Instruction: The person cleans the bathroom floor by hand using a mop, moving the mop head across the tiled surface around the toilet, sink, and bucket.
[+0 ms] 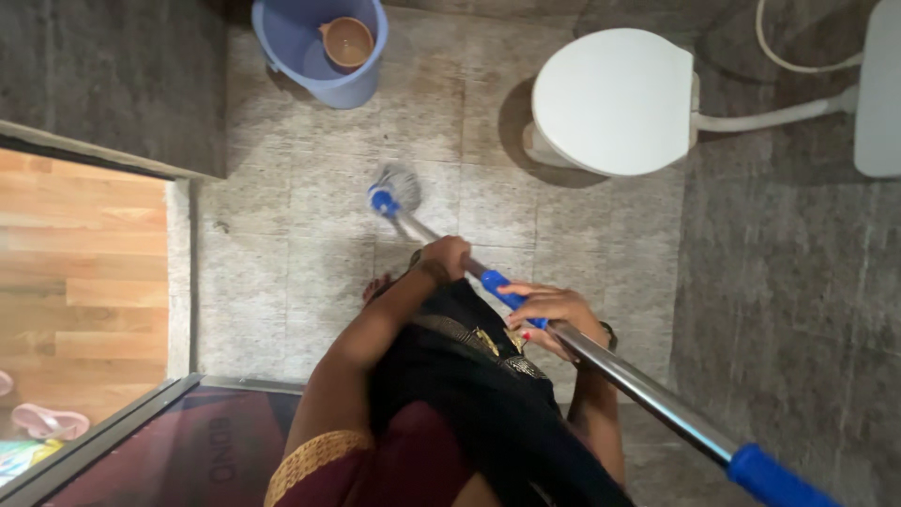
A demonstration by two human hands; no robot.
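Blue bucket (pixel 291 47) at top with a brown mug (pixel 348 42) inside. White toilet (pixel 615 99), lid shut, hose (pixel 779 115) running right. Grey tiled floor (pixel 282 282). Pink slipper (pixel 47 421) on the wooden floor (pixel 80 272) at left.

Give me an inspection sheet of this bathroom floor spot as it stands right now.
Surface: grey tiled floor, mottled, bare around the brush.
Job's things: long scrubbing brush, metal pole with blue grips, head on the tiles.
Clutter: blue bucket holding a brown mug.
Hands: left hand lower on the pole, right hand above it on a blue grip.
Cables: white hose beside the toilet.
Surroundings: white toilet, lid shut; wooden floor past the doorway; pink slippers.
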